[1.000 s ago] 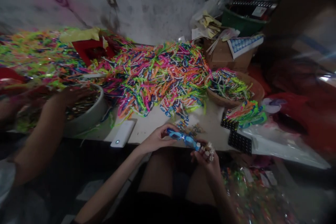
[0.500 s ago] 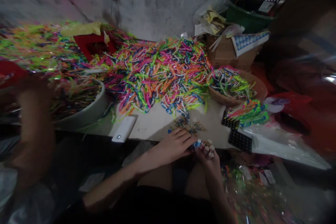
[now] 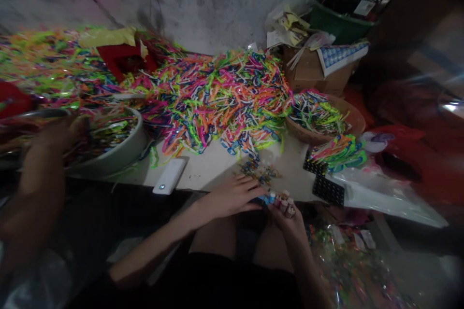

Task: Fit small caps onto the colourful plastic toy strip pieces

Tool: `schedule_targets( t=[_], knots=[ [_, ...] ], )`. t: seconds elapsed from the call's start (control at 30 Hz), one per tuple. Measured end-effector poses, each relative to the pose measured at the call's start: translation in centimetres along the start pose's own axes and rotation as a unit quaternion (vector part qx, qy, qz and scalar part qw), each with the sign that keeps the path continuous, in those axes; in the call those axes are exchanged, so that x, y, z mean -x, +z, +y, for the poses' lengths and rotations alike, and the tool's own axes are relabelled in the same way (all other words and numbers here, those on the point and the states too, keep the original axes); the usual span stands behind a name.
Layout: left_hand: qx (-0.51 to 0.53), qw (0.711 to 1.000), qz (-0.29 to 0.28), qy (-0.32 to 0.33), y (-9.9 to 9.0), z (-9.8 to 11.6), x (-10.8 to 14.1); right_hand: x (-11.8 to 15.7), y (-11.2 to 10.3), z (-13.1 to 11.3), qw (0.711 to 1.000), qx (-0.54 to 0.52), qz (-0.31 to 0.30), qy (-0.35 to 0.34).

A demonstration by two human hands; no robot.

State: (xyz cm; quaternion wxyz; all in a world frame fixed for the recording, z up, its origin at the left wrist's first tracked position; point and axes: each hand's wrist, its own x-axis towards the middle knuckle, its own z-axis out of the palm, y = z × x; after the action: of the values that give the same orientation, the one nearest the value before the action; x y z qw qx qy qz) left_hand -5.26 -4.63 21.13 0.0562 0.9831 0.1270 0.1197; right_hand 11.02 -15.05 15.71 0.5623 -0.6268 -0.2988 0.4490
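left hand (image 3: pixel 232 198) flat over a small blue piece (image 3: pixel 267 199) at the table's near edge (image 3: pixel 203 181), fingers loosely curled on it; right hand (image 3: pixel 288 217) pinching its other end, taped fingertips (image 3: pixel 286 205) closed around it. neon strip heap (image 3: pixel 221 101) well behind, white phone (image 3: pixel 169 176) off left.

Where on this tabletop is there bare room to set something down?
One bare white strip: between the white rectangular power bank, the heap of neon plastic strips and the left hand. Elsewhere crowded: grey round basin left, black studded trays right.
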Motion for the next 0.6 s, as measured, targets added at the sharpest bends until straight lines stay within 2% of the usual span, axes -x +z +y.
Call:
schedule_targets(
  t=[0.13, 0.3, 0.4, 0.47, 0.53, 0.6],
  knots=[
    [-0.018, 0.999, 0.023, -0.031, -0.3, 0.3, -0.1, -0.3, 0.1, 0.6, 1.0, -0.018, 0.019, 0.006],
    [-0.019, 1.0, 0.019, 0.0, -0.1, 0.6, -0.5, -0.3, 0.4, 0.9, 0.999, -0.005, 0.033, -0.019],
    [-0.012, 1.0, 0.007, 0.003, 0.2, 0.0, -0.1, -0.1, 0.1, 0.6, 1.0, -0.01, 0.024, -0.004],
    [-0.007, 1.0, 0.005, -0.018, 0.2, -0.4, 0.2, -0.1, -0.2, 0.6, 1.0, -0.01, 0.017, 0.003],
    [0.001, 0.999, 0.008, -0.042, 0.1, -0.3, 0.3, -0.3, -0.4, 0.7, 1.0, -0.006, 0.015, 0.001],
    [0.007, 0.999, 0.005, -0.033, 0.2, 0.1, 0.1, -0.5, -0.4, 1.0, 1.0, -0.007, 0.017, -0.005]
  ],
)
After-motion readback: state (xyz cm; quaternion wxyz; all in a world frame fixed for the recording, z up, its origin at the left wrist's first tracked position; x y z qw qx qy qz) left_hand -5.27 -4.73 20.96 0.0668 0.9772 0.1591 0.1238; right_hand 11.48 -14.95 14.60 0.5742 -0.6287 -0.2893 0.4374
